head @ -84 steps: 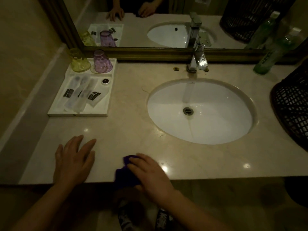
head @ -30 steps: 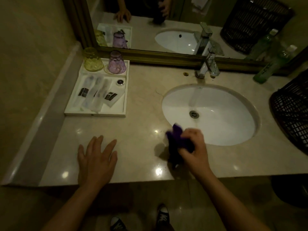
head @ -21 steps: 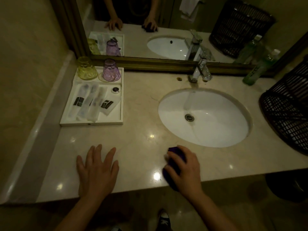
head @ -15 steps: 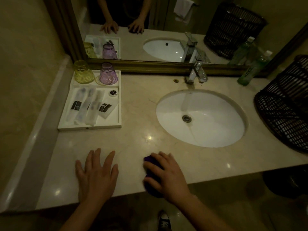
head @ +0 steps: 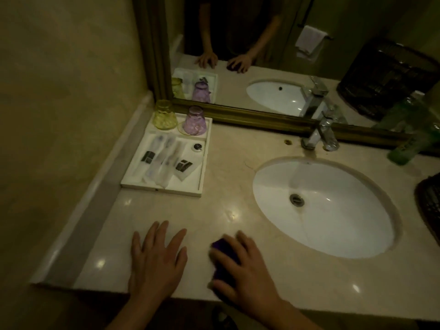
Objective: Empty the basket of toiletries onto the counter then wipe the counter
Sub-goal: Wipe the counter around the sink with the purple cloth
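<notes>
The person leans over the counter (head: 250,148) with both hands down near its front edge. The right hand (head: 247,270) lies flat on a purple cloth (head: 222,248), fingers spread and draped over it, pressing it to the stone just left of the sink (head: 321,206). The left hand (head: 156,260) rests palm-down beside it, fingers fanned wide and holding nothing; it looks like a brace.

The cloth seems soft and light, bunched into a wad rather than folded (most of it is hidden under the palm, so its true outline is hard to tell). It should give under pressure and slide easily on the glossy counter, so it likely needs a flat palm on top rather than a pinch at an edge. What shows of it runs roughly front to back, its far end poking out past the fingertips toward the mirror (head: 262,55).

The dark wicker basket (head: 428,206) sits at the right edge, mostly out of view, and I cannot tell what it holds. The white tray (head: 202,172) of packets (head: 164,158) sits at the back left, with upturned yellow glass (head: 164,115) and purple glass (head: 195,121) on its far end, well apart from the hands.
</notes>
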